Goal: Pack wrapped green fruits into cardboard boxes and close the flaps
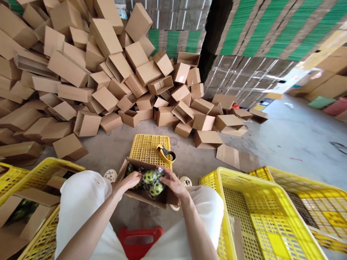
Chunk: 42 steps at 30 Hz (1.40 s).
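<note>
An open cardboard box rests between my knees, holding green-and-black spotted toys in clear plastic bags. My left hand reaches into the box's left side and touches the bagged toys. My right hand grips the top of a bag over the box's right side. Just beyond the box lies an overturned yellow crate with a yellow tape dispenser on it.
A big heap of small cardboard boxes fills the far left and centre. Yellow crates stand at my left and right. A red stool is under me. Stacked flat cartons line the back.
</note>
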Motion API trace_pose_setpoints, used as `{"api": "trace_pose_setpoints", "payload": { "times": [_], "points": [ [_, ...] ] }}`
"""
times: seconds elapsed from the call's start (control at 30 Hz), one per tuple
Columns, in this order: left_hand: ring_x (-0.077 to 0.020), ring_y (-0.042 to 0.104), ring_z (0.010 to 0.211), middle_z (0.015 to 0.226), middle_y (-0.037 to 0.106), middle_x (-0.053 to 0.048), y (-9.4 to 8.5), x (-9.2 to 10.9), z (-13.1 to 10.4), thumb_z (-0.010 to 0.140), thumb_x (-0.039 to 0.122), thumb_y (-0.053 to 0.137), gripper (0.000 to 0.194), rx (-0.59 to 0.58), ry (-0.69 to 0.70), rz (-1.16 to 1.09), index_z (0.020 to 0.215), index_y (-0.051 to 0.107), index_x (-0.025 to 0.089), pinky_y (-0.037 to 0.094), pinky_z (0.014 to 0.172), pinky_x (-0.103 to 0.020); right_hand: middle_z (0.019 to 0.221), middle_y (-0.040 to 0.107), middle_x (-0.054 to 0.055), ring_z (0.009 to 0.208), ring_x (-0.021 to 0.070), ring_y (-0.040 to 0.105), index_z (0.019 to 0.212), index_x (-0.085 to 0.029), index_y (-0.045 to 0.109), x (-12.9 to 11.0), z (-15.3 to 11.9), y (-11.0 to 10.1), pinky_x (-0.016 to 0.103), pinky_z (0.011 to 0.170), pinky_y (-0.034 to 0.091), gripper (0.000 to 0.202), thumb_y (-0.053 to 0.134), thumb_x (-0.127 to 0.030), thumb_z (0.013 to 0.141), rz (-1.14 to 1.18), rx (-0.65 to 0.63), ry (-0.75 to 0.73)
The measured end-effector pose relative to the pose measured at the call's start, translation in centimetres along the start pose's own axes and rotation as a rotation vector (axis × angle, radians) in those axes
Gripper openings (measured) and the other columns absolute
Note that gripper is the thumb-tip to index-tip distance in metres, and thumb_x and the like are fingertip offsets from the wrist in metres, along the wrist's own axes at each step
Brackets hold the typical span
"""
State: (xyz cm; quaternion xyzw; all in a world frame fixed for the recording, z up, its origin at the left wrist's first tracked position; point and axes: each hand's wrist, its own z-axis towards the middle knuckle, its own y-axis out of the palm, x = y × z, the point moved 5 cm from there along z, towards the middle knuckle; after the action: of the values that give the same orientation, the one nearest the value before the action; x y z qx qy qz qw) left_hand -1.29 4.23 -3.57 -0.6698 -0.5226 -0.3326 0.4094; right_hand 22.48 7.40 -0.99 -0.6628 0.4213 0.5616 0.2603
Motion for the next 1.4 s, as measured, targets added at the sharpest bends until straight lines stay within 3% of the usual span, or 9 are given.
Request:
{"api": "trace_pose_setpoints", "payload": {
  "times": [0.07, 0.17, 0.27, 0.43, 0.73, 0.93, 1.1, 1.23, 1.4],
  "points": [
    [-0.0325, 0.070, 0.110, 0.090, 0.080, -0.005, -0.1, 0.1, -0.3, 0.076, 0.025, 0.068, 0.009, -0.006, 0.013, -0.030, 0.080, 0.077, 0.023, 0.049, 0.106, -0.039, 0.125, 0.074, 0.005, 0.110, 0.0246, 0.069, 0.140, -0.027, 0.063, 1.1, 0.4, -0.5, 0.039, 0.101, 0.055, 0.068, 0.080, -0.049, 0.078, 0.055, 0.104, 0.022],
    [-0.0288, 0.068, 0.122, 0.127, 0.075, -0.008, 0.6, 0.6, -1.4, 0.087, 0.041, 0.069, 0.040, -0.061, 0.025, -0.211, 0.123, 0.073, 0.024, 0.050, 0.106, -0.037, 0.125, 0.074, 0.005, 0.111, 0.0245, 0.068, 0.135, -0.026, 0.066, 2.1, 0.8, -0.9, 0.039, 0.101, 0.055, 0.068, 0.083, -0.052, 0.075, 0.099, 0.169, 0.023],
    [-0.0265, 0.067, 0.120, 0.130, 0.073, -0.008, 1.9, 1.4, -2.6, 0.084, 0.049, 0.077, 0.063, -0.122, 0.064, -0.263, 0.141, 0.062, 0.027, 0.051, 0.103, -0.035, 0.125, 0.074, 0.005, 0.109, 0.0246, 0.069, 0.134, -0.027, 0.066, 2.2, 0.9, -0.9, 0.037, 0.096, 0.057, 0.067, 0.085, -0.050, 0.074, 0.136, 0.171, 0.033],
    [-0.0201, 0.068, 0.083, 0.098, 0.076, -0.005, 2.5, 1.3, -2.9, 0.082, 0.059, 0.076, 0.051, -0.032, 0.041, -0.245, 0.113, 0.073, 0.018, 0.053, 0.084, -0.031, 0.107, 0.078, 0.004, 0.093, 0.0236, 0.073, 0.139, -0.026, 0.064, 1.0, 0.5, -0.2, 0.039, 0.093, 0.058, 0.074, 0.089, -0.045, 0.071, 0.148, 0.097, 0.040],
    [-0.0226, 0.069, 0.079, 0.087, 0.079, -0.008, 2.5, 0.6, -2.1, 0.092, 0.080, 0.047, 0.074, -0.070, 0.039, -0.142, 0.100, 0.080, 0.014, 0.054, 0.081, -0.032, 0.109, 0.078, 0.004, 0.099, 0.0248, 0.073, 0.121, -0.027, 0.074, 0.1, 0.3, 0.1, 0.037, 0.083, 0.060, 0.057, 0.086, -0.060, 0.076, 0.101, 0.101, 0.047],
    [-0.0291, 0.071, 0.115, 0.120, 0.080, -0.001, 3.3, 1.5, -2.7, 0.081, 0.049, 0.077, 0.043, -0.446, 0.217, 0.348, 0.118, 0.080, 0.028, 0.050, 0.099, -0.030, 0.110, 0.080, 0.010, 0.111, 0.0294, 0.072, 0.110, -0.023, 0.077, -0.1, 0.6, -0.1, 0.044, 0.099, 0.055, 0.070, 0.053, -0.085, 0.088, 0.078, 0.182, 0.024],
    [-0.0260, 0.068, 0.124, 0.129, 0.077, -0.010, 2.2, 1.5, 0.7, 0.094, 0.020, 0.048, 0.040, -0.054, 0.222, 0.633, 0.120, 0.079, 0.020, 0.045, 0.111, -0.034, 0.094, 0.082, 0.013, 0.101, 0.0313, 0.075, 0.107, -0.019, 0.078, -0.4, 1.2, -0.5, 0.047, 0.102, 0.050, 0.081, 0.050, -0.091, 0.084, 0.063, 0.252, -0.008],
    [-0.0334, 0.070, 0.120, 0.119, 0.079, -0.014, 4.5, 0.1, 3.2, 0.083, 0.025, 0.067, 0.032, -0.102, 0.138, 0.789, 0.112, 0.080, 0.020, 0.051, 0.105, -0.039, 0.104, 0.081, 0.014, 0.113, 0.0339, 0.071, 0.107, -0.020, 0.080, -0.2, 1.2, -0.4, 0.052, 0.110, 0.045, 0.078, 0.048, -0.088, 0.087, 0.007, 0.231, 0.039],
    [-0.0450, 0.056, 0.135, 0.139, 0.066, -0.024, 7.6, -1.3, 4.8, 0.060, 0.013, 0.080, 0.063, -0.125, 0.038, 0.977, 0.122, 0.074, 0.016, 0.048, 0.108, -0.052, 0.115, 0.080, 0.013, 0.119, 0.0319, 0.070, 0.114, -0.022, 0.078, 0.1, 1.0, -0.5, 0.052, 0.111, 0.047, 0.075, 0.046, -0.085, 0.090, 0.038, 0.191, 0.075]
  ]
}}
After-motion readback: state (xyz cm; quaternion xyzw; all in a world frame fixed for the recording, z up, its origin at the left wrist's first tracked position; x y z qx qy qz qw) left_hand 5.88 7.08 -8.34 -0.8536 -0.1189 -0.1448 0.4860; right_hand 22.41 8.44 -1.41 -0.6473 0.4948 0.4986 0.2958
